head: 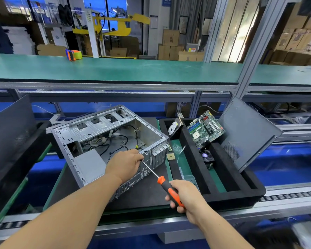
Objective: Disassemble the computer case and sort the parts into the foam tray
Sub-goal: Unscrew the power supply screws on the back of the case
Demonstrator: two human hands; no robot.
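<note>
Holding motherboard (206, 129), hard drive (174, 128), fan (206, 156), foam tray (187, 141)

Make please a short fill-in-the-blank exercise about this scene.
1. The right hand grips the handle of a ____.
2. The left hand rests on the rear edge of the open computer ____.
3. The motherboard leans in the black foam ____.

Missing words: screwdriver; case; tray

**Factory hall behind the line**

A green-topped shelf (115, 69) on aluminium posts (248, 56) is seen across the view. Stacked cardboard boxes (171, 45) are found at 12 o'clock, a yellow machine (118, 24) at 11, grey curtains (185, 13) at 1.
</note>
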